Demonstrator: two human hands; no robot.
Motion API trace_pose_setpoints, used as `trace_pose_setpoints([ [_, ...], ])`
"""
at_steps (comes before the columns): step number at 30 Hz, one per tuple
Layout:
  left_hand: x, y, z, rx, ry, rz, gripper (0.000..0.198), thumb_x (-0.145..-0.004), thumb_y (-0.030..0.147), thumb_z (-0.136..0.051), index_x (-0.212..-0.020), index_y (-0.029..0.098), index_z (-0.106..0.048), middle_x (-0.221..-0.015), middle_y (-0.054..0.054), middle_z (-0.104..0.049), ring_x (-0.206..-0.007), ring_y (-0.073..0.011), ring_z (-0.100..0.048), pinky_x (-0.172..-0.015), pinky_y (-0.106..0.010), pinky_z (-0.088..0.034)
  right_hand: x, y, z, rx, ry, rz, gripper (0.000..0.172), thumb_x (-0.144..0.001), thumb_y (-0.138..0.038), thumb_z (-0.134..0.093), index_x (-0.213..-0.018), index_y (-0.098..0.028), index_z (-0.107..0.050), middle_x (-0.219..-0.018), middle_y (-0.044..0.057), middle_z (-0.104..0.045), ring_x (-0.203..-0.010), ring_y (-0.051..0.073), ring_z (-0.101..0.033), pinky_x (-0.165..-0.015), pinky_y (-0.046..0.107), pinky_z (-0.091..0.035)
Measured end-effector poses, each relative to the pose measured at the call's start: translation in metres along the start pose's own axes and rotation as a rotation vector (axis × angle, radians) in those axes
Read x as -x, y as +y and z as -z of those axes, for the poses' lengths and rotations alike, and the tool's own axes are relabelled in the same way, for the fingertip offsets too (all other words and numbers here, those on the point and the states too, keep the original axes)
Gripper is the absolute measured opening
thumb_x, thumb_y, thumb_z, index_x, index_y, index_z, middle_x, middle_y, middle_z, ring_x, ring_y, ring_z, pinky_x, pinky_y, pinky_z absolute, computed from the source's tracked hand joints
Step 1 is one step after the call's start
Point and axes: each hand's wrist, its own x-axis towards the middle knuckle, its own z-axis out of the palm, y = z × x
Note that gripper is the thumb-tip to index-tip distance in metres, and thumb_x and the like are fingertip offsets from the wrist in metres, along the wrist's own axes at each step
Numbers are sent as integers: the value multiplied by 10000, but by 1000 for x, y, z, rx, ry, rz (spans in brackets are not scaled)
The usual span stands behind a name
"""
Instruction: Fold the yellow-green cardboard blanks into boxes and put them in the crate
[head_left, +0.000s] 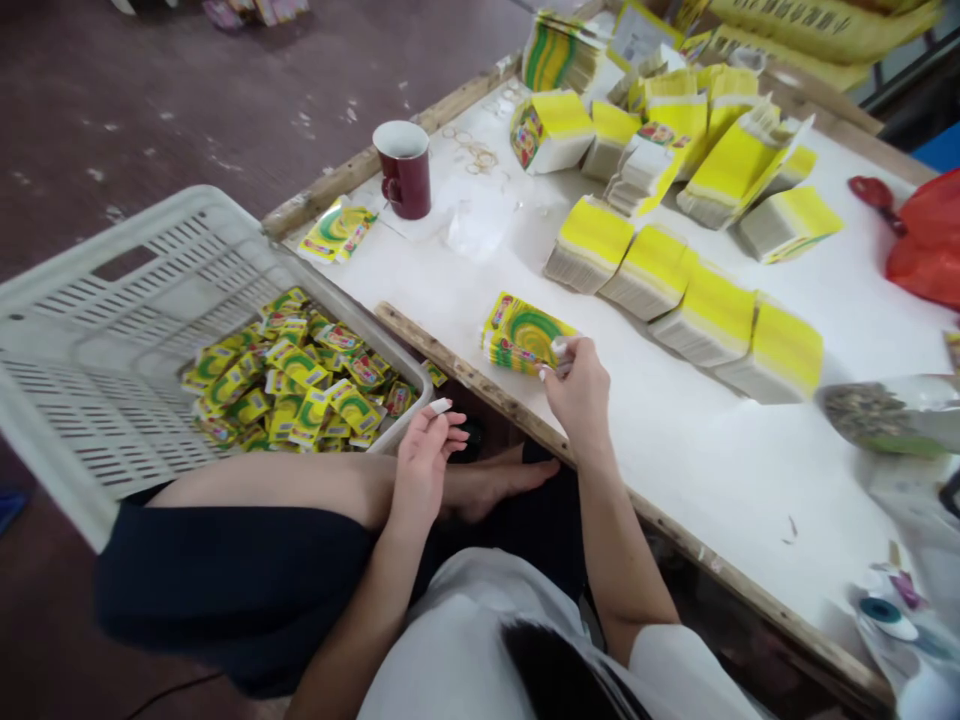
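Observation:
My right hand [583, 392] is at the table's near edge, its fingers pinched on the right end of a yellow-green packet stack [525, 333] lying on the white tabletop. Wraps of white tape show on its fingertips. My left hand [431, 445] hovers over my lap, between the basket and the table, with its fingers apart, a white wrap on one fingertip and nothing held. To its left, many small yellow-green packets [300, 375] lie heaped in a white plastic basket [142, 270].
Rows of yellow-topped card stacks [690, 290] stand across the table [675, 450]. A dark red mug [406, 180] and a flat packet [337, 232] sit near the far left corner. A red bag [926, 240] and a clear bag of dark bits [870, 415] lie right.

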Motion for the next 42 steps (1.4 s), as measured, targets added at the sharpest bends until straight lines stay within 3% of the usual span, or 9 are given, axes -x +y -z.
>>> trace_pose_setpoints([
  [4,2,-7,-2,13,-62,18,604,-657,580,-851,-1060,177,-651,-910,-72,-748,-730,-162,-693,-646,-265,-528,16,-13,19,-184,66,24,254,-793,-245,-661,-997,-225,-511,-864,27,-659,-695,187,-622,-650,335,-518],
  [6,4,-8,-4,72,-176,-28,755,-548,637,-889,-1103,186,-648,-1058,-117,-743,-916,-252,-716,-749,-348,-566,31,-24,26,-245,25,61,264,-791,-239,-683,-1009,-227,-536,-888,21,-661,-693,172,-621,-639,309,-525],
  [9,9,-3,-7,179,-206,-166,759,-582,722,-825,-1128,218,-666,-1217,-132,-703,-1181,-342,-644,-948,-462,-543,63,-43,24,-331,-276,161,198,-829,-212,-662,-1006,-234,-578,-840,-8,-638,-630,139,-582,-599,269,-508],
  [13,20,11,-8,287,-178,-260,602,-737,705,-692,-1082,212,-713,-1062,-112,-746,-1117,-348,-680,-1011,-493,-523,102,-56,2,-525,-568,216,142,-889,-180,-608,-1003,-255,-568,-818,-30,-588,-646,124,-566,-593,233,-498],
  [19,25,24,-7,358,-114,-297,503,-745,652,-697,-969,202,-720,-853,-65,-716,-933,-303,-720,-941,-465,-569,124,-58,-15,-597,-481,148,308,-867,-174,-632,-1144,-256,-525,-931,10,-631,-779,161,-627,-699,291,-544],
  [25,18,12,-7,271,-58,-303,448,-838,601,-661,-1039,205,-717,-910,-64,-745,-944,-256,-725,-912,-400,-583,122,-54,-17,-598,-461,55,233,-865,-217,-663,-1064,-244,-545,-906,12,-632,-774,168,-633,-702,307,-543],
  [30,16,-2,-5,77,54,-331,535,-908,673,-522,-1126,214,-690,-960,-83,-761,-977,-274,-732,-869,-409,-604,116,-53,-19,-650,-511,-1,221,-860,-223,-684,-1030,-246,-545,-860,-4,-629,-735,153,-624,-657,272,-522],
  [35,16,-6,-5,-131,105,-411,607,-899,740,-480,-966,205,-757,-988,-103,-775,-1026,-287,-718,-975,-422,-580,113,-54,-18,-719,-545,-21,216,-866,-235,-688,-1023,-255,-542,-864,-15,-615,-739,140,-618,-645,246,-525],
  [42,14,-4,-10,111,29,-267,552,-829,723,-623,-1070,237,-732,-956,-83,-757,-922,-270,-729,-790,-388,-610,111,-53,-13,-694,-585,4,213,-867,-224,-666,-1040,-248,-544,-858,-10,-653,-721,141,-628,-624,241,-513],
])
